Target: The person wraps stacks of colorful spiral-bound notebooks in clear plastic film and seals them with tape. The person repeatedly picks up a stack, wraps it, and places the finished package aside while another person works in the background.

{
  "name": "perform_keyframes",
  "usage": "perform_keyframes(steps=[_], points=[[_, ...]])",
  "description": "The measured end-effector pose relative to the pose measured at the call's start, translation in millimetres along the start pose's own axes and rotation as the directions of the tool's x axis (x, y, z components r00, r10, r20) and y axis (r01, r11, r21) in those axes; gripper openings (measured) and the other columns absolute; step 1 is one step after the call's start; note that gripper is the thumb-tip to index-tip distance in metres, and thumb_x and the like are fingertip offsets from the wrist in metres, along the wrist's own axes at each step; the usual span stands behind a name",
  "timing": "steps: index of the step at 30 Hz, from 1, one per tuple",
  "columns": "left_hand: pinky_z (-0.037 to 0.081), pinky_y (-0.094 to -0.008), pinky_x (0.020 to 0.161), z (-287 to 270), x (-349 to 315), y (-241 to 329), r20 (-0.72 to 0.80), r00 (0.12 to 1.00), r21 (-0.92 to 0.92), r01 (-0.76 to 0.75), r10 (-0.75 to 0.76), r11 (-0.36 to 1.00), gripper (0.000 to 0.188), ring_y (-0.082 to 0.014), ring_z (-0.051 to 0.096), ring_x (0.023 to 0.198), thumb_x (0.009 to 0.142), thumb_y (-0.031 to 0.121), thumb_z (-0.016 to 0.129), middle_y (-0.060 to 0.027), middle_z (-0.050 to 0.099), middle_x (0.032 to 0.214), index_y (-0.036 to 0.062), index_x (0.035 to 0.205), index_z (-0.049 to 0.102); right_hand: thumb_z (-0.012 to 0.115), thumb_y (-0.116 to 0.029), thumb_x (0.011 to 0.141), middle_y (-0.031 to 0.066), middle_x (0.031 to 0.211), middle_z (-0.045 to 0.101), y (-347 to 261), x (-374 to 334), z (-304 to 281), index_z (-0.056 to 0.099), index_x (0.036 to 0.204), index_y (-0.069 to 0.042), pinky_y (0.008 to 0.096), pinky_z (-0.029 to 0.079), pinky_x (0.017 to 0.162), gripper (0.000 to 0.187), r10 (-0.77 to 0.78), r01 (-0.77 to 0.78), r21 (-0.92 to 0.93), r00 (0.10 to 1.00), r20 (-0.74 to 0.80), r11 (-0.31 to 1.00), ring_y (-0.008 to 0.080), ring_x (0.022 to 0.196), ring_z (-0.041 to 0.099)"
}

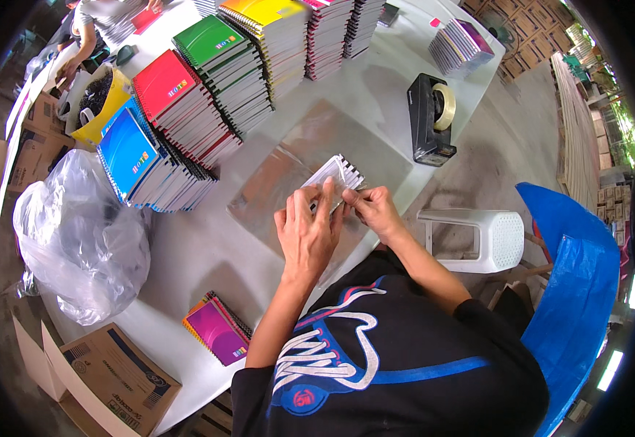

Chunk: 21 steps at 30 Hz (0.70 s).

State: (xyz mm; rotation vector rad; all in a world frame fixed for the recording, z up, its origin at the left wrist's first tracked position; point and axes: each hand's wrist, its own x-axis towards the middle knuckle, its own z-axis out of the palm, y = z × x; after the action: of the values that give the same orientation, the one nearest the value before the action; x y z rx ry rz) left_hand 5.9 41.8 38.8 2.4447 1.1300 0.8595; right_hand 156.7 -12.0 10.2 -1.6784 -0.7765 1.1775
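Over the middle of the white table, a small stack of spiral notebooks [340, 169] rests with its pale side up and its coil bindings showing at the far right edge. A glossy clear film seems to cover it. My left hand [308, 229] lies across the stack's near side and grips it, index finger stretched along the top. At the near right corner, my right hand [377, 213] pinches thumb and forefinger together on what looks like the film's edge; the fingertips partly hide it. Flat clear plastic sheets [270, 178] are spread underneath.
Tall piles of blue [132, 156], red [168, 87], green [212, 44] and yellow notebooks [266, 14] stand far left. A tape dispenser [423, 120] and wrapped bundle [463, 45] are far right. Plastic bag [84, 237], purple notebooks [217, 331], cardboard box [113, 379] and stool [495, 240] surround me. Another person's arm [81, 54] shows far left.
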Motion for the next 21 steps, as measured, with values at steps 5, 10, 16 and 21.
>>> perform_keyframes(steps=[5, 10, 16, 21], points=[[0.035, -0.0387, 0.080, -18.3, 4.3, 16.2, 0.086, 0.996, 0.018, 0.023, -0.024, 1.000, 0.057, -0.0204, 0.051, 0.094, 0.060, 0.032, 0.076, -0.0043, 0.051, 0.098, 0.0114, 0.111, 0.064, 0.067, -0.038, 0.082, -0.0006, 0.047, 0.050, 67.4, 11.6, 11.5, 0.062, 0.058, -0.004, 0.0268, 0.036, 0.044, 0.042, -0.287, 0.294, 0.020, 0.944, -0.164, 0.956, 0.0068, 0.045, 0.047], [0.036, -0.0439, 0.085, 11.3, 39.9, 25.0, 0.172, 0.977, 0.290, 0.067, -0.121, 0.955, 0.072, -0.0284, 0.052, 0.102, 0.058, 0.033, 0.076, -0.0143, 0.050, 0.106, 0.0093, 0.120, 0.048, 0.072, -0.027, 0.076, 0.0043, 0.056, 0.061, 55.9, 13.4, 0.0, 0.065, 0.067, -0.002, 0.0336, 0.045, 0.051, 0.028, -0.219, 0.249, -0.176, 0.960, 0.177, 0.952, 0.0140, 0.050, 0.056], [0.039, -0.0476, 0.084, -20.8, 56.9, 27.7, 0.228, 0.942, -0.125, 0.277, -0.245, 0.953, 0.085, -0.0304, 0.051, 0.104, 0.060, 0.025, 0.078, -0.0156, 0.046, 0.113, 0.0104, 0.132, 0.034, 0.071, -0.037, 0.079, 0.0044, 0.100, 0.062, 64.5, -7.9, 3.6, 0.063, 0.103, -0.005, 0.0274, 0.046, 0.067, 0.040, 0.015, -0.160, 0.143, 0.717, 0.697, 0.977, 0.0140, 0.082, 0.058], [0.028, -0.0512, 0.099, -38.4, -19.4, -1.5, 0.139, 0.986, -0.352, 0.137, -0.093, 0.926, 0.094, -0.0292, 0.044, 0.117, 0.064, 0.018, 0.075, -0.0152, 0.045, 0.119, 0.0146, 0.142, 0.023, 0.077, -0.026, 0.069, 0.0058, 0.120, 0.053, 35.5, 17.8, -10.5, 0.045, 0.124, -0.008, 0.0409, 0.037, 0.101, 0.066, -0.387, -0.063, 0.742, 0.823, 0.417, 0.667, 0.0238, 0.113, 0.049]])
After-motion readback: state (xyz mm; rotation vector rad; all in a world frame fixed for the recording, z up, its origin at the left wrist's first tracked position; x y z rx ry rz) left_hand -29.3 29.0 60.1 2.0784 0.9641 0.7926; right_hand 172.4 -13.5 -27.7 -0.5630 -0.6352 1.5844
